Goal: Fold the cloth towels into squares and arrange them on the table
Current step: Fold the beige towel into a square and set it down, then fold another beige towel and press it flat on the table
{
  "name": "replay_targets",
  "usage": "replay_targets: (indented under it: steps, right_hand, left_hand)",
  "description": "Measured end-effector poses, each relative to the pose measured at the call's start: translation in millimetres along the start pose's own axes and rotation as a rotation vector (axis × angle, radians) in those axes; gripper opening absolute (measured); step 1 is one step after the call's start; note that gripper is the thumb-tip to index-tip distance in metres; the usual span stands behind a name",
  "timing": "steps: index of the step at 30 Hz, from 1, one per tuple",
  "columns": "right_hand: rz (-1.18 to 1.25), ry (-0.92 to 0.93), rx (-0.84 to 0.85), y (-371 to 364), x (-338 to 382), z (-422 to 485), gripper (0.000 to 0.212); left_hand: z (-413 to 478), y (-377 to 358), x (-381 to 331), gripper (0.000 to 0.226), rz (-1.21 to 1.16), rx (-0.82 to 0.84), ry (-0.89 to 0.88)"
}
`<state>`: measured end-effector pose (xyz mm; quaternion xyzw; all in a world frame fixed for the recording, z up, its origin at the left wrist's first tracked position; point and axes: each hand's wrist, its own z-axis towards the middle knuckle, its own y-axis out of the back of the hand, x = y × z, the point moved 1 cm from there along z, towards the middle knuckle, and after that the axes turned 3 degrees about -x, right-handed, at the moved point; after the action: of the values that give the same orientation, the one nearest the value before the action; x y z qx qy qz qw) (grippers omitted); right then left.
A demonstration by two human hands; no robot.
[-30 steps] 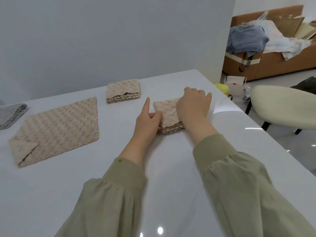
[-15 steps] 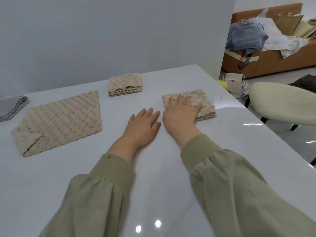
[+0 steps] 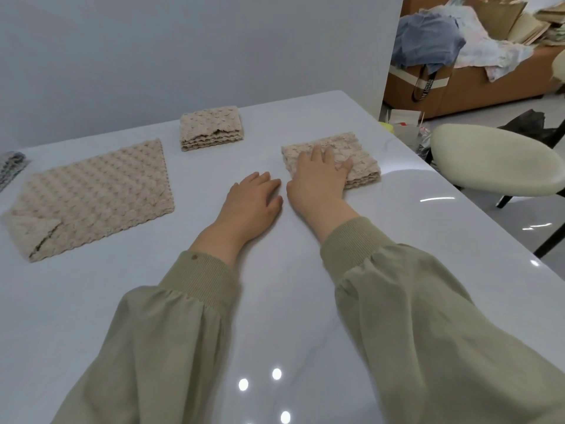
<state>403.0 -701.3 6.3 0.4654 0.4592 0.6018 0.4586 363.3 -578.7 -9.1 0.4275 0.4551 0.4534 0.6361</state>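
Shiny tabletop (image 3: 284, 307) looks slippery, so the folded towel (image 3: 362, 153) under the flat right hand (image 3: 318, 182) could slide; the flat left hand (image 3: 250, 206) holds nothing.

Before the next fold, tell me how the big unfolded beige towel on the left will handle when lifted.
The unfolded beige towel will probably drape limply: one corner lies flopped over itself. Its bubbly weave looks thin, so it is likely light. On the glossy table it may slide rather than bunch when pushed.
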Motion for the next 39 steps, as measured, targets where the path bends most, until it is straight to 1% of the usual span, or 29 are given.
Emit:
replay_targets:
  steps: [5,11,14,16,18,22,25,29,33,37,39]
  right_hand:
    - [-0.002,-0.025,0.021,7.0,0.9,-3.8,0.054]
    - [-0.058,-0.174,0.066,12.7,-2.1,-2.6,0.055]
    - [-0.102,-0.183,0.091,10.6,-0.2,-7.7,0.056]
    - [-0.162,-0.15,0.084,8.1,-1.7,-10.6,0.059]
    - [-0.176,-0.098,0.043,6.9,-2.8,-14.7,0.062]
    - [-0.104,0.039,-0.101,7.1,20.6,-27.8,0.063]
    - [-0.03,0.153,-0.154,5.2,57.0,-39.3,0.06]
    - [0.062,0.263,-0.121,-4.0,109.4,-59.7,0.056]
    - [0.095,0.339,-0.101,-14.5,157.6,-77.2,0.052]
    - [0.135,0.396,-0.075,-23.2,201.1,-85.1,0.049]
    - [0.155,0.42,-0.061,-28.9,220.9,-85.2,0.046]
  left_hand:
    - [-0.7,-3.1,1.2,0.044,0.017,0.013,-0.007]
    - [0.2,-6.4,2.5,0.046,0.015,0.035,0.015]
    - [-0.3,-4.7,2.6,0.048,0.015,0.057,0.029]
    - [-3.5,-2.7,2.2,0.049,0.019,0.084,0.056]
    - [-10.1,1.2,2.6,0.05,0.019,0.103,0.069]
    - [-37.1,14.3,15.3,0.049,0.039,0.086,0.077]
    - [-67.1,29.6,41.0,0.046,0.083,0.026,0.09]
    - [-109.0,48.8,87.6,0.042,0.106,-0.027,0.117]
    - [-140.7,63.4,129.9,0.043,0.076,-0.063,0.175]
    - [-162.0,76.6,172.4,0.041,0.051,-0.098,0.278]
    - [-170.1,82.4,193.9,0.043,0.075,-0.105,0.332]
